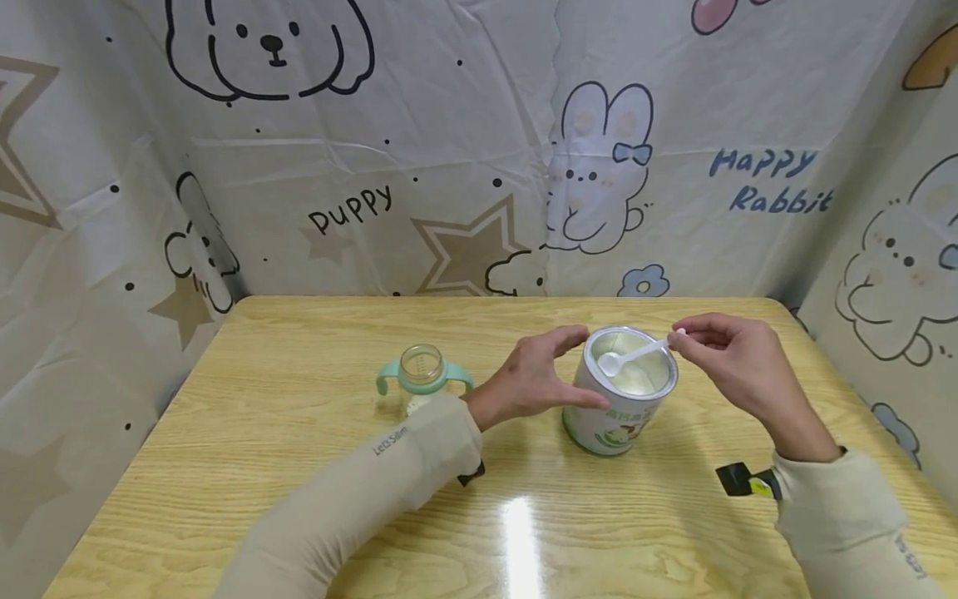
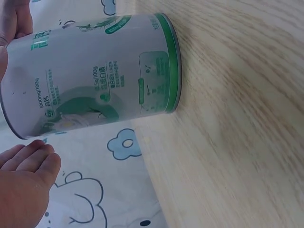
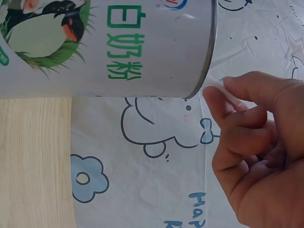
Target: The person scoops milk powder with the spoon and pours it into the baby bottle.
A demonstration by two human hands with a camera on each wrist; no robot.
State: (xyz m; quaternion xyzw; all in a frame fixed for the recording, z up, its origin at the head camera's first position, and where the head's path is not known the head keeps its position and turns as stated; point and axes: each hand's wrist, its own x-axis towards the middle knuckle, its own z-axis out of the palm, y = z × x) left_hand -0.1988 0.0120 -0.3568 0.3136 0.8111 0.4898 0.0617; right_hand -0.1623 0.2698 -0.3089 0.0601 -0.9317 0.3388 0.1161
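Note:
A white and green milk powder can (image 1: 621,416) stands without a lid on the table, its silver rim facing up. On its left side my left hand (image 1: 535,374) holds it, the thumb along the front and the fingertips near the rim at the back; a gap shows between palm and can. My right hand (image 1: 737,362) pinches the handle end of a white scoop (image 1: 636,353) between thumb and index finger. The scoop's bowl hangs over the can's opening, above pale powder. In the right wrist view, the can (image 3: 161,47) hides most of the scoop.
Behind my left forearm stands a baby bottle (image 1: 422,374) with mint-green handles and no cap, its lower part partly hidden by the sleeve. The wood-grain table (image 1: 299,358) meets a cartoon-printed cloth (image 1: 449,125) at the back and sides.

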